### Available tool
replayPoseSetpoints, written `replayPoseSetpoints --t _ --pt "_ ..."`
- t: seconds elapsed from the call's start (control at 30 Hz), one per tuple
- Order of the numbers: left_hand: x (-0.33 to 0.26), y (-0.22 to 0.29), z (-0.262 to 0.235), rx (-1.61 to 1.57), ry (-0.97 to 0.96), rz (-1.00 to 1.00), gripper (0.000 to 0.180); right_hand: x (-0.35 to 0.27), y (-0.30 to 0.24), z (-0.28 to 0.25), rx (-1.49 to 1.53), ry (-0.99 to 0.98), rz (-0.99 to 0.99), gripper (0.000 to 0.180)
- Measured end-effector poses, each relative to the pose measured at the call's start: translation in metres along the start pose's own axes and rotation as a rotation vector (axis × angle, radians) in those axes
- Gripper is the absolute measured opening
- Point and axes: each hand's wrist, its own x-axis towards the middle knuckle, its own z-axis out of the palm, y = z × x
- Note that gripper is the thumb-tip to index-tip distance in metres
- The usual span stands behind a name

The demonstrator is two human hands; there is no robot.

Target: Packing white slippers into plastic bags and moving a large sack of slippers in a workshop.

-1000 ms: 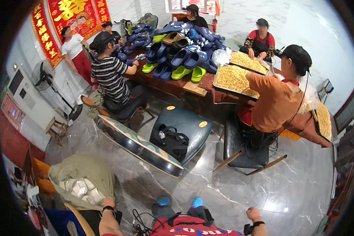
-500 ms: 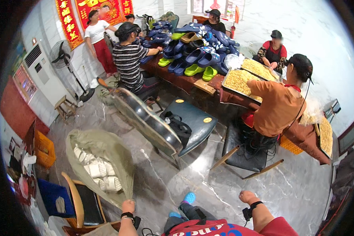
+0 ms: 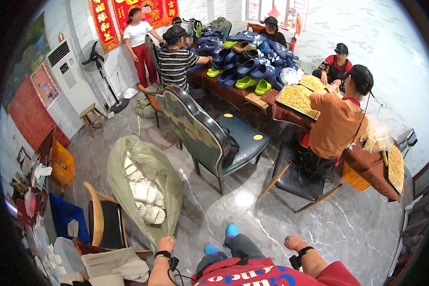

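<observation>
My left hand [image 3: 166,244] is closed on the gathered edge of a large olive-green sack [image 3: 117,167]. The sack lies open on the floor at my left front, its mouth spread wide. Several white slippers [image 3: 145,193] with perforated uppers are piled inside; the sack's folds hide any deeper ones. Away from the sack, my right hand [image 3: 294,243] hangs over the floor with fingers curled in and nothing visible in it. A black band with a small device circles each wrist. Between the hands show my blue clogs [image 3: 231,230].
A wooden-armed chair [image 3: 110,221] stands beside the sack. Ahead is a large padded chair [image 3: 198,126]. Dark blue clogs [image 3: 252,69] are heaped on the far table, where several people sit, near trays [image 3: 298,100] of yellowish pieces. A black-seated chair [image 3: 298,176] stands at right.
The whole view has shifted, so the room appears farther right on the left side. My left hand keeps its hold on the sack. The person in orange has raised a hand from the tray.
</observation>
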Motion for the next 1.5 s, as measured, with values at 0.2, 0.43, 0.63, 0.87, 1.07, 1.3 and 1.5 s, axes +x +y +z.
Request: replayPoseSetpoints --t 0.2,0.43,0.63,0.87,1.07,1.3,1.5 --pt "-0.033 0.003 0.032 -0.032 0.026 -0.054 0.03 -0.006 0.058 0.0 -0.014 -0.028 0.002 0.035" --pt "-0.068 0.071 0.076 -0.098 0.043 -0.111 0.033 0.012 0.155 -0.026 0.016 0.11 -0.069 0.033" --pt "-0.105 0.088 0.118 -0.123 0.049 -0.242 0.034 0.03 0.207 -0.063 -0.236 -0.019 -0.119 0.033" --pt "-0.146 0.091 0.133 -0.295 0.205 -0.184 0.032 0.059 0.216 -0.071 -0.17 0.066 -0.264 0.032" --pt "-0.207 0.107 0.104 -0.767 0.463 -0.204 0.02 0.056 0.137 -0.058 -0.241 0.046 -0.344 0.035" --pt "-0.275 0.149 0.012 -1.225 0.274 -0.324 0.014 0.055 0.046 -0.037 -0.195 0.121 -0.528 0.038" --pt "-0.322 0.152 -0.048 -1.239 0.199 -0.439 0.018 0.088 -0.042 -0.047 -0.005 0.266 -0.508 0.058"
